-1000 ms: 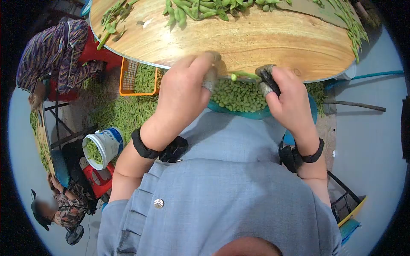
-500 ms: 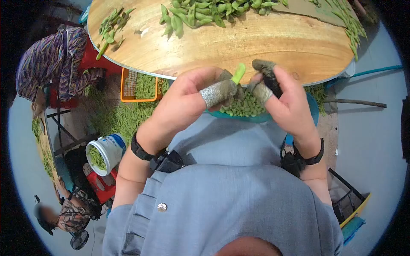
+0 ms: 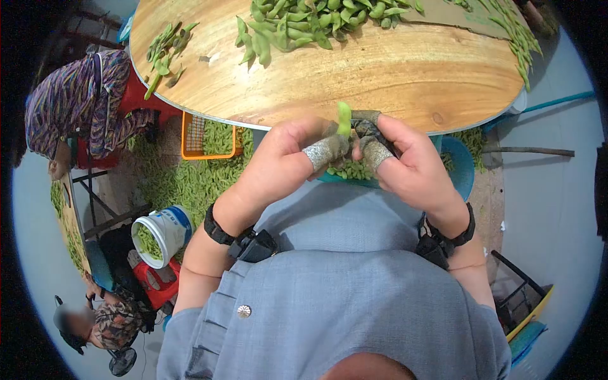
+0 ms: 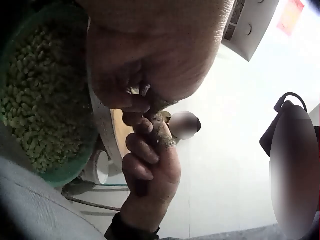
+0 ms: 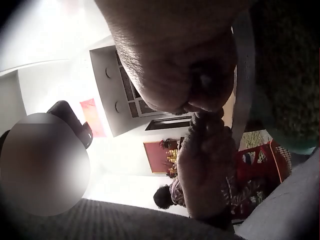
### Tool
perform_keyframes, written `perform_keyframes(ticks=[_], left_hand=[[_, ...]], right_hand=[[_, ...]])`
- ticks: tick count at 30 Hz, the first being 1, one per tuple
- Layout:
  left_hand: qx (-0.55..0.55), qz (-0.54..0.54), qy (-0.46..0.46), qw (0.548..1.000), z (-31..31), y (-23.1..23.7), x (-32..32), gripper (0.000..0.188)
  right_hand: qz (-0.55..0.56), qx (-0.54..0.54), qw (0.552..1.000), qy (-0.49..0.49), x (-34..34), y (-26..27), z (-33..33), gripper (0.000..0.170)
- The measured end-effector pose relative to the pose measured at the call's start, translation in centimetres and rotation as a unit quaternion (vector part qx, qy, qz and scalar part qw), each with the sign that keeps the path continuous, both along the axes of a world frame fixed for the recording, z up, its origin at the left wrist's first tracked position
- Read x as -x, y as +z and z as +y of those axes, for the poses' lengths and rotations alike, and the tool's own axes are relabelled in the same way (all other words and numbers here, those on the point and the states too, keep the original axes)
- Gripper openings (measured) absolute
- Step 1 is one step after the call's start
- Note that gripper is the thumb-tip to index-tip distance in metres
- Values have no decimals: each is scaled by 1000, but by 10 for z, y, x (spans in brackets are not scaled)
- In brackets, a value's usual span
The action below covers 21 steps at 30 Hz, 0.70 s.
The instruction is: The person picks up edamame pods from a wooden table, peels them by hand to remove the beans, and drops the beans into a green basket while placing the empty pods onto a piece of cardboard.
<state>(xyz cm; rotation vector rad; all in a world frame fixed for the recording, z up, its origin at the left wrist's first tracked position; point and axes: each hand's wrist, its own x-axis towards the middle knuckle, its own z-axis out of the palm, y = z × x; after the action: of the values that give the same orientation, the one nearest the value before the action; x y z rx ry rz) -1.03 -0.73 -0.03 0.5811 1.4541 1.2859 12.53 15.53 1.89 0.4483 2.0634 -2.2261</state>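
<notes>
In the head view, my left hand (image 3: 285, 155) pinches a green soybean pod (image 3: 344, 117) between taped thumb and forefinger. The pod stands upright from the grip. My right hand (image 3: 415, 164) meets it, its covered thumb and curled fingers closing at the pod's lower end, which is hidden among the fingertips. Grey, dirty wraps cover the thumbs and some fingers. Under both hands lie shelled green beans (image 3: 349, 171) in a teal basin (image 3: 465, 171) at my lap. The left wrist view shows the two hands' fingertips together beside the basin full of beans (image 4: 40, 105).
Ahead is a wooden table (image 3: 380, 82) with a heap of pods (image 3: 304, 25) and more at its edges. Left of me stand an orange basket (image 3: 206, 155), a white bucket (image 3: 161, 237) and pods spread on the floor (image 3: 190, 180). Two other people sit at the left.
A second ago my right hand held a pod apart from the left. The left then held a pod upright, and the right hand has since moved left to meet it.
</notes>
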Motion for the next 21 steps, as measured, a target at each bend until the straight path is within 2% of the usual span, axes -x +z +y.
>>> perform_keyframes(ticks=[2, 3, 4, 5, 9, 11, 12, 13, 14, 15, 16, 17, 18, 19, 20, 21], left_hand=[[-79, 115, 63, 988, 1, -12, -5, 16], [-80, 116, 62, 988, 1, -9, -4, 16], [-75, 306, 37, 948, 0, -2, -2, 17], [-68, 485, 11, 872, 0, 3, -1, 18], [-65, 533, 13, 843, 2, 9, -5, 20], [-77, 480, 0, 874, -1, 6, 3, 18], [-76, 480, -1, 874, -3, 5, 6, 18], [-95, 209, 6, 973, -6, 4, 9, 19], [-106, -80, 13, 991, -9, 3, 11, 20], [-104, -164, -1, 981, -11, 2, 11, 25], [-104, -164, -1, 981, -10, 1, 12, 25], [-113, -145, -18, 983, -7, -1, 14, 25], [-122, -126, -36, 984, -4, -2, 14, 26], [-80, 37, 22, 996, 4, 6, 3, 17], [-80, 37, 21, 996, 7, 6, 2, 17], [-105, 360, -2, 927, 9, 6, 3, 14]], right_hand=[[-2, -5, 1000, 7, 1, 1, -1, 39], [15, 2, 1000, -7, 3, 1, -3, 40], [34, 7, 999, -21, 5, 1, -4, 40], [35, 7, 999, -23, 7, 3, -4, 40], [-16, 62, 998, -3, 18, 0, 0, 46], [-47, 87, 995, 10, 17, 0, 2, 48], [-66, 220, 973, 6, 14, 4, 4, 47], [-84, 348, 934, 3, 12, 6, 6, 47], [-86, 349, 933, 4, 8, 7, 6, 47], [-77, 426, 901, 27, 5, 7, 7, 42], [-67, 500, 862, 49, 2, 7, 8, 38], [-69, 538, 839, 52, 2, 4, 11, 37], [-68, 537, 839, 51, 2, 5, 11, 37], [-75, 446, 892, 13, 3, 6, 11, 36], [-81, 349, 933, -23, 4, 8, 10, 35], [-94, 276, 956, -25, 5, 15, 6, 31]])
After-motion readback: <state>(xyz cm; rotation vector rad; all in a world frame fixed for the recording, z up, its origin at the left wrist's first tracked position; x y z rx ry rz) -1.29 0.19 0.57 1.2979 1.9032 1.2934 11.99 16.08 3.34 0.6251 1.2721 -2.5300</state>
